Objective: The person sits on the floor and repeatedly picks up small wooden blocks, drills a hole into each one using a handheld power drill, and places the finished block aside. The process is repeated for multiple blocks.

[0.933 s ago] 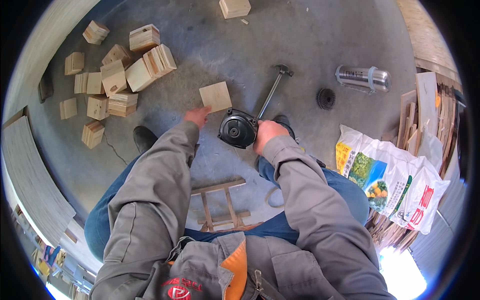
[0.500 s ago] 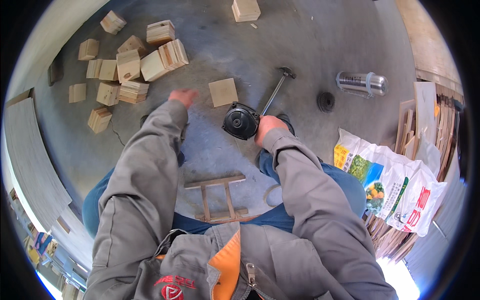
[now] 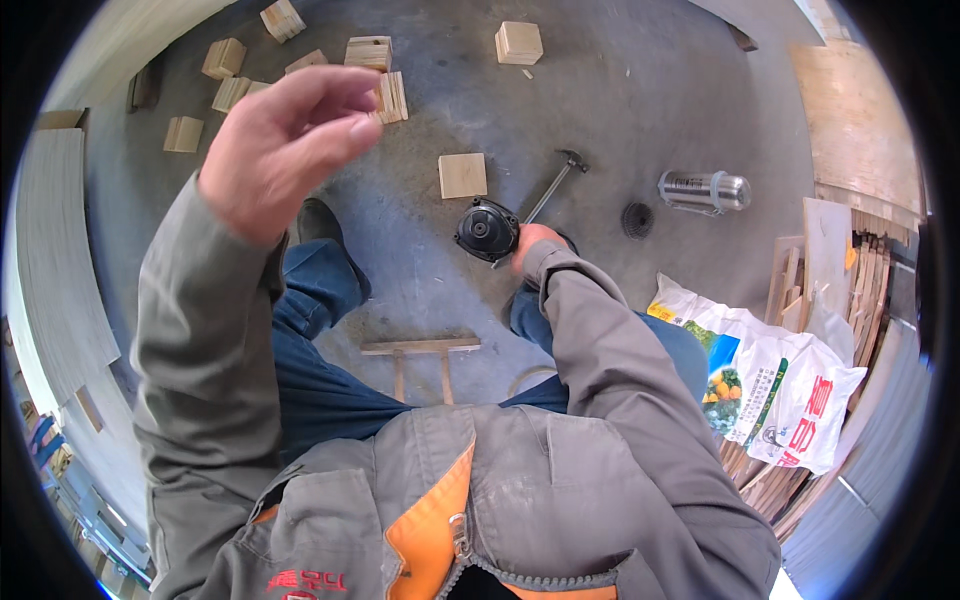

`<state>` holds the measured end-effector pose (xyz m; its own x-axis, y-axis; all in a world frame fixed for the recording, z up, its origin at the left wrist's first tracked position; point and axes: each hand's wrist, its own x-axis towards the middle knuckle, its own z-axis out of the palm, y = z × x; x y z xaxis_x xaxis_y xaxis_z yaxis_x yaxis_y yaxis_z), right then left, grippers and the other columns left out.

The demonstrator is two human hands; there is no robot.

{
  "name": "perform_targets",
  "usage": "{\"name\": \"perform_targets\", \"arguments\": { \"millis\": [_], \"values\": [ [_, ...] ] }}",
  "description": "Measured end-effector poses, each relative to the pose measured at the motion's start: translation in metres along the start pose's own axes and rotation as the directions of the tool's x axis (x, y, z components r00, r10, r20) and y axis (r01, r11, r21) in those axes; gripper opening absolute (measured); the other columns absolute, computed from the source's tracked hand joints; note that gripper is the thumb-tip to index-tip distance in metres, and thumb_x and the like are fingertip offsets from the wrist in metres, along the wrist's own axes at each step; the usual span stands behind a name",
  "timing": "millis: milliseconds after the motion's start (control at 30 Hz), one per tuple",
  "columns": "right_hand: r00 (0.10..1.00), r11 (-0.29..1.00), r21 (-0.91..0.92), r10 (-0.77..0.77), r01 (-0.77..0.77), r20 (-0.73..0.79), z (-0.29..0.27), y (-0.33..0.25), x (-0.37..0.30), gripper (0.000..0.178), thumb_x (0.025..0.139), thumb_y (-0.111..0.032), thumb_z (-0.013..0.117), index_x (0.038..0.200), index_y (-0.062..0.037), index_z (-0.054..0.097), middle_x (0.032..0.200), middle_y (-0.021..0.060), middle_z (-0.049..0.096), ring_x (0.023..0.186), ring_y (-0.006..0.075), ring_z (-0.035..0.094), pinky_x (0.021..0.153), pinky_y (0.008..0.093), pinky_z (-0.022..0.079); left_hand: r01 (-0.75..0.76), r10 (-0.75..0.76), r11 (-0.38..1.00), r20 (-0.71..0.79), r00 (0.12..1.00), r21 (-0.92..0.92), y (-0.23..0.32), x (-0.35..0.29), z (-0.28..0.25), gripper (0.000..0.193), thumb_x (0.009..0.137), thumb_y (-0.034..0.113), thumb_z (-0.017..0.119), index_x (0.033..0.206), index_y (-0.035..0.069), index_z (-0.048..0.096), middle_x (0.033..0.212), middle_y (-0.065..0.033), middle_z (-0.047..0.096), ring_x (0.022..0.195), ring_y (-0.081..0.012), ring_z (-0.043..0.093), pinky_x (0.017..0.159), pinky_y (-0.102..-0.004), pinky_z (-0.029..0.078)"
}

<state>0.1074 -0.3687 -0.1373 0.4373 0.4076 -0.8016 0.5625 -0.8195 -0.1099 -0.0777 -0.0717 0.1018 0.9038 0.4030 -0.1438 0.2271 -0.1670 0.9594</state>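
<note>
Crowding the upper left of the head view, stacks (image 3: 369, 52) of square wood pieces lie scattered on the grey floor (image 3: 610, 90), and the raised left hand (image 3: 270, 150) stands before some of them, hiding part of the group. One lone stack (image 3: 519, 44) sits apart at the top. Right of centre lie a hammer (image 3: 549, 194), its shaft running down toward the tool, a dark round coil (image 3: 637, 221) and a steel flask (image 3: 705, 190) on its side; further right, a printed white sack (image 3: 750, 370) rests near leaning boards (image 3: 828, 240). A wooden frame (image 3: 425, 346) shows between the knees, partly covered by the jacket (image 3: 590, 450). The left hand is lifted close to the camera, forearm upright, its fingers together and curved, the thumb apart with a gap between. The right hand (image 3: 537, 245) reaches forward and low, closed at the right side of the black tool (image 3: 487, 230); its fingertips are hidden. The tool shows a round, ribbed cap with a small hub in the middle and lugs at its edge. Just beyond it lies a pale, flat wooden square (image 3: 462, 176); whether the two touch I cannot tell.
</note>
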Motion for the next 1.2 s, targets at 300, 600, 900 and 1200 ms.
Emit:
{"name": "perform_targets", "arguments": {
  "millis": [300,600,900,1200],
  "values": [
    [0.999,0.998,0.026,-0.052,0.052,-0.012,0.005,0.032,0.005,0.042,0.077,-0.016,0.074,0.12,-0.013,0.076,0.115,0.0188,0.075,0.114,0.0389,0.07,0.098,0.0432,0.057,-0.145,0.194,0.679,0.015,0.981,0.72,-0.016,-0.022,-0.014,0.052,0.088,0.027,0.081,0.132,0.005,0.065,0.12,-0.0171,0.072,0.109,-0.0374,0.07,0.093,-0.0446,0.057],
    [0.958,0.962,0.141,-0.203,0.234,-0.205,-0.03,0.035,0.004,0.045,0.066,-0.019,0.087,0.11,-0.0123,0.078,0.105,0.0143,0.079,0.1,0.0322,0.075,0.093,0.0383,0.059,-0.071,0.107,0.692,-0.006,0.994,0.718,-0.013,-0.034,-0.026,0.054,0.087,0.019,0.081,0.136,0.006,0.063,0.121,-0.0186,0.071,0.112,-0.0383,0.068,0.096,-0.0438,0.055],
    [0.905,0.879,0.321,-0.232,0.352,-0.356,-0.041,0.014,0.026,0.042,0.07,-0.013,0.081,0.111,-0.0115,0.077,0.103,0.0117,0.079,0.099,0.0273,0.076,0.091,0.0365,0.059,-0.001,0.016,0.679,-0.013,1.0,0.734,-0.008,-0.035,-0.029,0.053,0.087,0.021,0.08,0.136,0.006,0.064,0.12,-0.0179,0.071,0.112,-0.0383,0.068,0.095,-0.0433,0.055],
    [0.922,0.907,0.28,-0.221,0.314,-0.317,-0.041,0.008,0.046,0.041,0.071,-0.012,0.079,0.112,-0.0116,0.078,0.101,0.0116,0.08,0.095,0.0262,0.076,0.088,0.0357,0.059,-0.055,0.046,0.665,0.033,0.998,0.744,-0.014,-0.037,-0.028,0.057,0.085,0.025,0.081,0.136,0.006,0.063,0.119,-0.0166,0.07,0.109,-0.038,0.067,0.092,-0.0428,0.055]
  ]
}}
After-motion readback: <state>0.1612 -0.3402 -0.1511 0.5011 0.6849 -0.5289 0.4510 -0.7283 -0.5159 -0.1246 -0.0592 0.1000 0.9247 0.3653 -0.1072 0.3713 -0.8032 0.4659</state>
